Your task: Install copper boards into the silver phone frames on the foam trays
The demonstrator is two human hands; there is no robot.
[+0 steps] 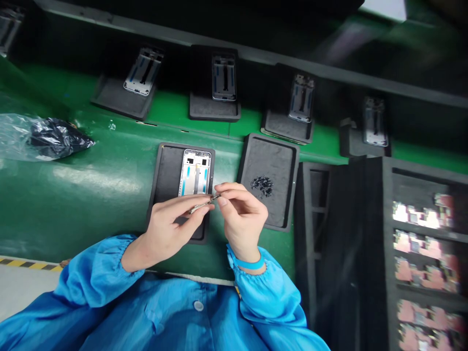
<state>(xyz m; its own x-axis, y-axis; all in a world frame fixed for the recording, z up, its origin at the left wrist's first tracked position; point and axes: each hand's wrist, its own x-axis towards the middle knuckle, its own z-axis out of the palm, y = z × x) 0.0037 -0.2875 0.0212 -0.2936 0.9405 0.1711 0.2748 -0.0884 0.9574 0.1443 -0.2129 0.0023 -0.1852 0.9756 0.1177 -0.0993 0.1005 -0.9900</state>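
Observation:
My left hand (171, 229) pinches a small phone circuit board (199, 206) between thumb and fingers; the board is tilted and seen almost edge-on. At its upper right end, the thumb and fingertips of my right hand (241, 214) are closed on it. Whether a tiny part is also between those fingertips is hidden. Just beyond my hands, a phone frame (196, 170) with blue strips lies in a dark foam tray (166, 170). My hands cover the frame's lower end. To the right, small black pieces (262, 186) are heaped in another foam tray (268, 151).
Along the back, several phone frames (224, 78) rest on dark foam trays (215, 112). A clear plastic bag (54, 139) with black contents lies at left on the green table (98, 195). At right stands a compartmented tray (388, 219) with rows of circuit boards (420, 243).

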